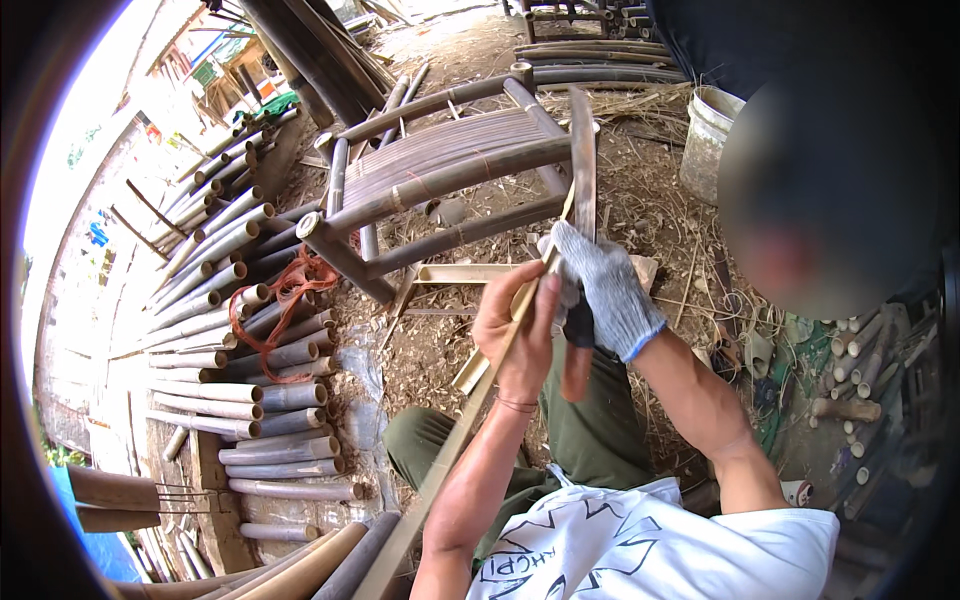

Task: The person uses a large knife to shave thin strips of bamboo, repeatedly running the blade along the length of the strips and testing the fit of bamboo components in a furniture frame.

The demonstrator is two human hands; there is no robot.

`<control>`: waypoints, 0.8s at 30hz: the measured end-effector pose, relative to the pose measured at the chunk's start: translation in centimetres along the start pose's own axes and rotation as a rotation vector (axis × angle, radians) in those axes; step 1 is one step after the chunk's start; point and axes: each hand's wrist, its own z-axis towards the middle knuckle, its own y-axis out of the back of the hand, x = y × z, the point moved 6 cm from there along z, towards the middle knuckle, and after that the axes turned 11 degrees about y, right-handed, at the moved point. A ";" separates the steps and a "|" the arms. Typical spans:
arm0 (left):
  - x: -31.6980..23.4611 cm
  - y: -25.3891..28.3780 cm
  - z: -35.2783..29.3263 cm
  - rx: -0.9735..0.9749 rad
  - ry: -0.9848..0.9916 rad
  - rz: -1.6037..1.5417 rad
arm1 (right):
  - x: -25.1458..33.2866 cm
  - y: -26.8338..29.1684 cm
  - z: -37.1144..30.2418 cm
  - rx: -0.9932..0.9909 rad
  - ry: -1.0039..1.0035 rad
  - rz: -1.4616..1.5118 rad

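My left hand (507, 325) is bare and closed around a long, thin bamboo strip (452, 448). The strip slants from beside the blade down past my left forearm to the lower edge. On my right hand (608, 285) is a grey knitted glove with a blue cuff. Its fingers grip a machete (583, 150) whose worn blade points up and away, while the brown handle end shows below the glove. The strip's far end lies against the blade's left side, and the hands are close together. The gloved fingertips are partly hidden behind the strip.
Ahead stands a bamboo frame (450, 190) with a slatted panel. Cut bamboo poles (290, 420) are stacked at the left, with orange twine (290, 300) over them. A dirty white bucket (710, 140) stands far right near a dark-clad person. Shavings litter the ground.
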 end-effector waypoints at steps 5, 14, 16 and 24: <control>1.8 1.3 -2.2 0.248 -0.042 0.182 | 0.8 1.6 2.2 0.009 -0.069 0.127; 1.5 4.7 -6.9 0.456 0.879 -0.346 | 5.8 3.6 3.7 0.201 0.567 -0.950; 1.9 5.2 -6.0 0.324 0.773 -0.275 | 4.6 2.1 0.2 0.322 0.693 -1.220; 1.3 5.8 -7.6 0.216 0.611 -0.101 | 1.8 1.6 -2.2 0.429 0.768 -1.360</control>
